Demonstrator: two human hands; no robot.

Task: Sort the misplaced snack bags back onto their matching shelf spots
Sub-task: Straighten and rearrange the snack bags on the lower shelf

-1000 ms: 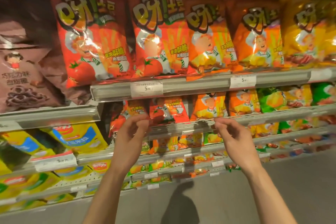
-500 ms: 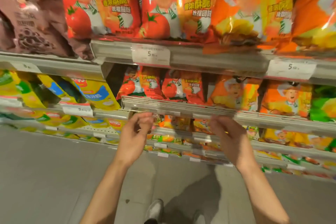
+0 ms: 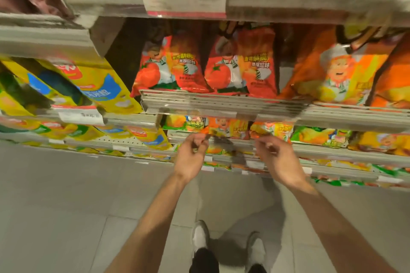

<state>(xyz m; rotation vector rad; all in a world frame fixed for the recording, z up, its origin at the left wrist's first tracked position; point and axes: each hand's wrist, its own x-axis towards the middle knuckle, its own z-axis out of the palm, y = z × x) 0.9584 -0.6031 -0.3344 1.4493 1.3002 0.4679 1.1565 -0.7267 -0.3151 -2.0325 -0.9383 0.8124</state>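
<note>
While the left hand [image 3: 192, 157] and the right hand [image 3: 277, 157] hang with loose, empty grips, reach slowly for the small orange snack bag [image 3: 228, 129] at twelve o'clock (it sits beside green bags [image 3: 186, 122]) and pinch its top edge.
</note>
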